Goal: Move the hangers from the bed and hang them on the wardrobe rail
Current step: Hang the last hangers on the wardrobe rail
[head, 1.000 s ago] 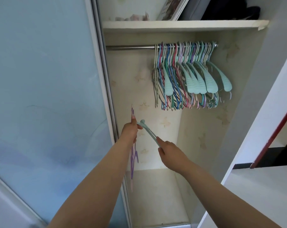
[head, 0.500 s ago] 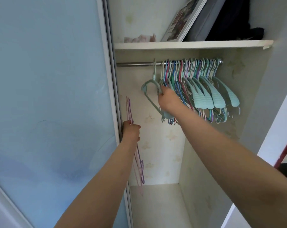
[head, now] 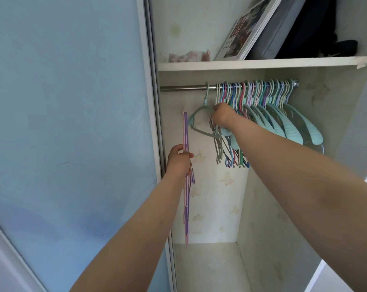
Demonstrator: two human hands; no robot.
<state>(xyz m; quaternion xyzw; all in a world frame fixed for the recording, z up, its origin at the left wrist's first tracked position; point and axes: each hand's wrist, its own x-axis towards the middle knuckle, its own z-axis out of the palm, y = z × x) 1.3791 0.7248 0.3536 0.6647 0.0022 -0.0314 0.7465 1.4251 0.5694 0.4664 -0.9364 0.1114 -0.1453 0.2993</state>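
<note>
— What's the biggest thing in front of her?

— The sliding door [head: 69, 123], pale blue, filling everything from nine o'clock down to seven. Next to it the open wardrobe [head: 216, 203], with a shelf [head: 252, 63] running across at about one o'clock.

— And the rail?

— The wardrobe rail [head: 182, 88] sits just under that shelf. Its right stretch, toward two o'clock, is packed with a bunch of hung hangers [head: 269, 110], thin coloured ones and broad mint ones. The left stretch is bare metal.

— So which step is this?

— I'd say a hanger is just being seated. A mint hanger [head: 199, 121] has its hook over the rail at twelve o'clock, a little apart from the bunch. The right hand [head: 221, 115] is at its shoulder, fingers curled; it looks to be gripping that hanger, though the thin ones right behind make it hard to be sure.

— The other hand?

— The left hand [head: 179, 159], near ten o'clock from the picture's centre, is clenched round a slim bundle of purple and pink hangers [head: 186, 199] dangling edge-on beside the door frame.

— What next, you reckon?

— Let go of the mint one, then pick a single hanger from the bundle and lift its hook over the bare rail. They're thin and nested, so separating one cleanly is the fiddly bit.
</note>
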